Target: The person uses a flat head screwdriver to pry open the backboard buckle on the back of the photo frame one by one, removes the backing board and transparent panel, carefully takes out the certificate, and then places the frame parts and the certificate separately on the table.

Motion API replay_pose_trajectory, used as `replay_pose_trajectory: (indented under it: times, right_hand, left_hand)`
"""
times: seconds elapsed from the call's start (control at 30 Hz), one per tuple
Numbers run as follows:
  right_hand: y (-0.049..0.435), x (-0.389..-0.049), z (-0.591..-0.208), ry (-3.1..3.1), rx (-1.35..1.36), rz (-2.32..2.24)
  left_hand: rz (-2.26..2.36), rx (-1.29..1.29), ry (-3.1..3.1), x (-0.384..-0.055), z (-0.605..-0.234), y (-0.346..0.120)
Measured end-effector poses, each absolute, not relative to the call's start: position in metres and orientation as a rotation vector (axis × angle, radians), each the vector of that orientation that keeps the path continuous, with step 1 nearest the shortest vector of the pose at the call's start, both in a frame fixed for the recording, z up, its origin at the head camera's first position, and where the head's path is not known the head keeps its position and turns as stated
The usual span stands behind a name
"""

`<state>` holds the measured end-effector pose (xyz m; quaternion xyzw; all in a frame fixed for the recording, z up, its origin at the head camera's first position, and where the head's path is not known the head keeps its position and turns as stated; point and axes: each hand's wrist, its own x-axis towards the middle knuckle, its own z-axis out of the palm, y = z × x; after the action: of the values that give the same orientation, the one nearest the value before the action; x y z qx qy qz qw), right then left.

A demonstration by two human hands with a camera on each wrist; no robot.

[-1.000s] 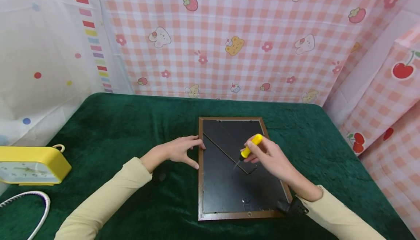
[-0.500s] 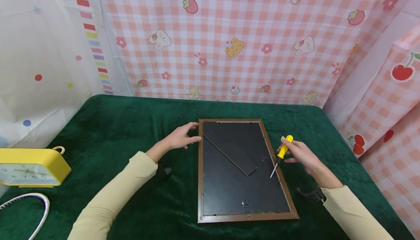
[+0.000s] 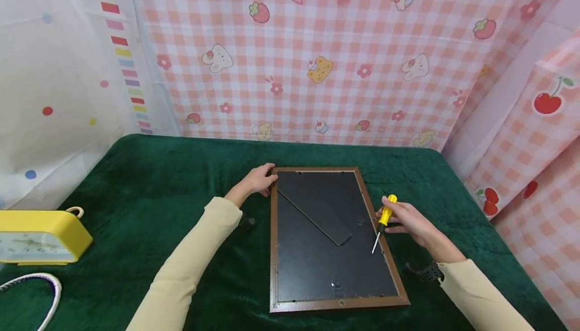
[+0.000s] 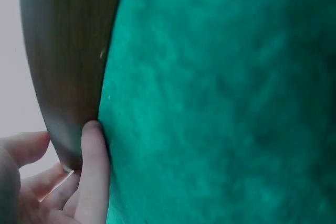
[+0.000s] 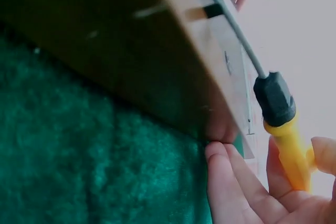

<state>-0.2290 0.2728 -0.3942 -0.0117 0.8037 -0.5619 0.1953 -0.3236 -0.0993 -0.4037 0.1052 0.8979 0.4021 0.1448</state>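
Green cloth carries a frame, yellow clock, white loop.

I see a brown frame lying on green cloth with its black back up. The left hand holds the frame near its far left corner. The right hand holds a yellow screwdriver by the right edge, tip down over the black back. To the left I see a yellow clock and a white loop near it. Behind hangs a pink checked curtain.
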Motion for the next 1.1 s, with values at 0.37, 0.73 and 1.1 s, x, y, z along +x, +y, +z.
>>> replay_pose_trajectory:
  times: [0.37, 0.73, 1.1]
  right_hand:
    - [0.268, -0.228, -0.395, 2.22, -0.06, -1.608]
    - [0.269, -0.23, -0.393, 2.212, -0.044, -1.612]
    - [0.284, -0.212, -0.386, 2.278, -0.145, -1.444]
  left_hand:
    - [1.187, 0.255, 2.538, -0.323, -0.399, -0.111]
    - [1.147, 0.281, 2.363, -0.321, -0.385, -0.115]
    - [1.127, 0.199, 2.396, -0.321, -0.383, -0.145]
